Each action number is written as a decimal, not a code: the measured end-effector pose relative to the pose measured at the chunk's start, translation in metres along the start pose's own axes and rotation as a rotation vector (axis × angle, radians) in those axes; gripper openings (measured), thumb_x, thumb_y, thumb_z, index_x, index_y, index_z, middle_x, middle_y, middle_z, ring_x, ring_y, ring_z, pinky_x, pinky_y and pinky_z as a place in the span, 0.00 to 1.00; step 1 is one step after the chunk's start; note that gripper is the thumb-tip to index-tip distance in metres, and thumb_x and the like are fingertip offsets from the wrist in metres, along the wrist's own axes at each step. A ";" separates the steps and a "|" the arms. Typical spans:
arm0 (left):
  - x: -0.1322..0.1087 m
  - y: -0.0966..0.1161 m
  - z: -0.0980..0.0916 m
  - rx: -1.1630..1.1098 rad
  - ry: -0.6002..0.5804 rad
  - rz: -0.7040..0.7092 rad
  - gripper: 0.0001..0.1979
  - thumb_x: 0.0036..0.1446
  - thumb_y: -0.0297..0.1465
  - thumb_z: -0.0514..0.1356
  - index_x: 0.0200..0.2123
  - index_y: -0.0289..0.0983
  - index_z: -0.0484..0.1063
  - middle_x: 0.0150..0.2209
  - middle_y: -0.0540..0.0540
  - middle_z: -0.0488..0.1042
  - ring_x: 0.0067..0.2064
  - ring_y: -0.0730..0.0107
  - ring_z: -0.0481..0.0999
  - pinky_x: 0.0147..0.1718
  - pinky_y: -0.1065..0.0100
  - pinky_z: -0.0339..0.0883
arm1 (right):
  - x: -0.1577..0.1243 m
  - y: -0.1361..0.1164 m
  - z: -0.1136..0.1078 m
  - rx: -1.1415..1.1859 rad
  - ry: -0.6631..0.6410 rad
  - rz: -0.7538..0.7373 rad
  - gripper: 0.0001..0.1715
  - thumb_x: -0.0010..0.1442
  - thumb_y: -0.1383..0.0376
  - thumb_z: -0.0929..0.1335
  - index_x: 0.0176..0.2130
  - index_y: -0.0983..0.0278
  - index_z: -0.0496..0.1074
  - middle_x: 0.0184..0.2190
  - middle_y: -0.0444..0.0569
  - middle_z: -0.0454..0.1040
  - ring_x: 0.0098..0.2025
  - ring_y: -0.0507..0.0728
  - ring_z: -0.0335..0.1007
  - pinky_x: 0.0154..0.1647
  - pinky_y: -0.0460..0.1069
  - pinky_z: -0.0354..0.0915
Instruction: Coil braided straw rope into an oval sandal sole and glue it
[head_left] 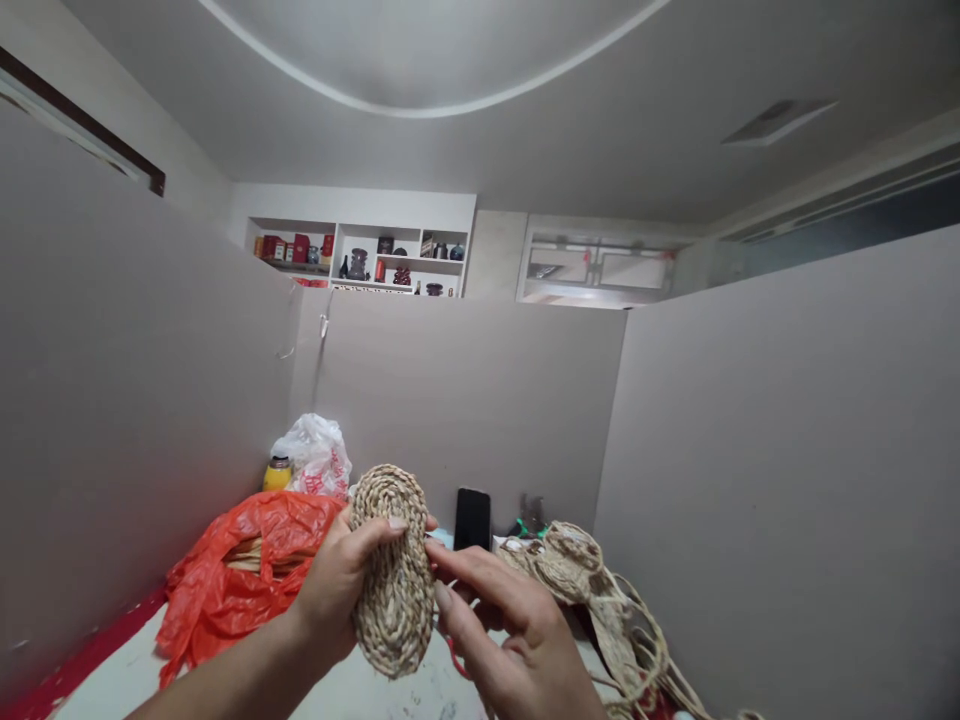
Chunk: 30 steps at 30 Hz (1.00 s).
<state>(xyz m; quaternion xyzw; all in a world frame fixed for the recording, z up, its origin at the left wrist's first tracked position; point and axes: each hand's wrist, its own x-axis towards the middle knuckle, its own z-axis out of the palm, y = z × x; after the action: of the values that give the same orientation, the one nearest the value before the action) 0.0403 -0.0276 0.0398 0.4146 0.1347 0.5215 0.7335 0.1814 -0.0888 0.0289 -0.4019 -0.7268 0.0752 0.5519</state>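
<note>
At twelve o'clock, counting from the middle of the work, stands a grey partition, and two others like it close the sides at ten and two. Below, toward six o'clock, there is a whitish table top. At nine o'clock lies a big red plastic bag, in whose opening some straw-coloured strands are visible. At three o'clock there is a pile of braided cord, with loose lengths running down toward four.

The left hand comes in from eight o'clock, the right hand from four. Between them is an oval woven piece, made of rows of braid, its long axis going from twelve to six. The left hand grips its nine o'clock side, with the thumb pressed flat upon the face. The right hand is half curled; its thumb and forefinger are at the three o'clock edge, but I cannot tell if they pinch a strand.

At eleven o'clock sits a white plastic bag; at two, a black phone; at ten, a small yellow jar with dark lid, just beside the white bag.
</note>
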 end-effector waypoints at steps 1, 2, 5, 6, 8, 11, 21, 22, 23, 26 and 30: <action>0.000 0.000 0.000 -0.004 0.007 0.002 0.12 0.46 0.27 0.63 0.36 0.30 0.73 0.31 0.39 0.80 0.28 0.61 0.79 0.28 0.64 0.72 | 0.000 0.000 0.000 -0.012 -0.009 0.006 0.17 0.60 0.65 0.66 0.48 0.61 0.76 0.34 0.51 0.76 0.29 0.53 0.73 0.23 0.45 0.70; 0.000 0.001 0.000 -0.005 0.017 0.003 0.12 0.45 0.27 0.63 0.36 0.29 0.73 0.30 0.39 0.80 0.28 0.61 0.79 0.28 0.64 0.72 | -0.001 0.000 0.000 -0.021 -0.014 0.016 0.17 0.60 0.64 0.66 0.48 0.61 0.75 0.35 0.51 0.77 0.29 0.54 0.73 0.23 0.45 0.71; 0.001 0.001 0.000 -0.010 0.046 0.007 0.12 0.45 0.27 0.63 0.35 0.29 0.73 0.29 0.39 0.80 0.27 0.62 0.78 0.26 0.65 0.72 | 0.000 0.000 0.000 -0.003 -0.031 0.069 0.18 0.60 0.63 0.66 0.49 0.62 0.74 0.35 0.52 0.78 0.29 0.55 0.74 0.27 0.47 0.73; 0.001 0.001 0.000 -0.011 0.053 0.010 0.11 0.46 0.27 0.63 0.36 0.29 0.73 0.28 0.38 0.80 0.27 0.61 0.78 0.26 0.66 0.72 | 0.000 0.000 0.001 0.022 -0.033 0.090 0.18 0.60 0.63 0.66 0.49 0.62 0.74 0.35 0.52 0.78 0.29 0.55 0.75 0.29 0.48 0.73; 0.003 0.001 -0.002 -0.018 0.048 0.006 0.11 0.47 0.27 0.62 0.37 0.29 0.74 0.27 0.38 0.79 0.27 0.61 0.78 0.25 0.66 0.72 | 0.001 0.000 0.002 0.080 -0.035 0.124 0.17 0.60 0.62 0.67 0.48 0.63 0.73 0.35 0.51 0.78 0.29 0.54 0.75 0.29 0.48 0.73; 0.006 0.002 -0.006 -0.023 0.037 -0.014 0.12 0.50 0.28 0.60 0.38 0.29 0.74 0.27 0.38 0.79 0.25 0.61 0.78 0.23 0.65 0.72 | 0.002 0.001 0.003 0.115 -0.025 0.152 0.13 0.59 0.60 0.68 0.43 0.63 0.74 0.33 0.50 0.78 0.28 0.53 0.74 0.28 0.46 0.71; 0.009 0.005 -0.008 -0.058 0.092 0.055 0.12 0.50 0.26 0.60 0.39 0.29 0.74 0.28 0.40 0.79 0.25 0.64 0.77 0.25 0.65 0.73 | 0.007 -0.003 -0.002 -0.002 -0.151 0.212 0.06 0.58 0.65 0.66 0.36 0.63 0.71 0.28 0.45 0.74 0.27 0.51 0.68 0.27 0.44 0.65; 0.010 0.006 -0.008 -0.063 0.097 0.077 0.12 0.51 0.27 0.60 0.39 0.29 0.74 0.28 0.40 0.79 0.26 0.64 0.78 0.25 0.65 0.74 | 0.007 -0.003 -0.002 -0.007 -0.146 0.224 0.05 0.58 0.65 0.66 0.36 0.63 0.71 0.28 0.45 0.74 0.27 0.51 0.68 0.27 0.44 0.65; 0.011 0.006 -0.008 -0.065 0.102 0.099 0.12 0.51 0.27 0.60 0.40 0.29 0.74 0.29 0.40 0.79 0.27 0.64 0.78 0.26 0.65 0.74 | 0.007 -0.003 -0.002 -0.015 -0.141 0.234 0.05 0.57 0.65 0.66 0.36 0.63 0.70 0.28 0.45 0.74 0.27 0.51 0.68 0.26 0.44 0.64; 0.015 0.006 -0.009 -0.051 0.171 0.182 0.12 0.51 0.27 0.61 0.40 0.30 0.74 0.28 0.40 0.80 0.28 0.64 0.79 0.27 0.67 0.74 | 0.005 0.001 -0.002 -0.026 -0.145 0.255 0.06 0.58 0.64 0.65 0.36 0.63 0.70 0.26 0.45 0.74 0.26 0.52 0.69 0.25 0.44 0.64; 0.016 0.004 -0.009 -0.035 0.273 0.260 0.13 0.49 0.28 0.63 0.40 0.32 0.74 0.28 0.42 0.80 0.27 0.63 0.79 0.26 0.65 0.74 | 0.002 0.006 0.002 -0.002 -0.151 0.253 0.08 0.59 0.63 0.64 0.35 0.64 0.72 0.24 0.45 0.74 0.25 0.53 0.71 0.25 0.45 0.66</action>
<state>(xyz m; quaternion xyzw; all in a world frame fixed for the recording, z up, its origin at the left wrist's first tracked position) 0.0382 -0.0092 0.0408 0.3408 0.1691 0.6659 0.6418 0.1826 -0.0833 0.0263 -0.4841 -0.7097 0.1735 0.4815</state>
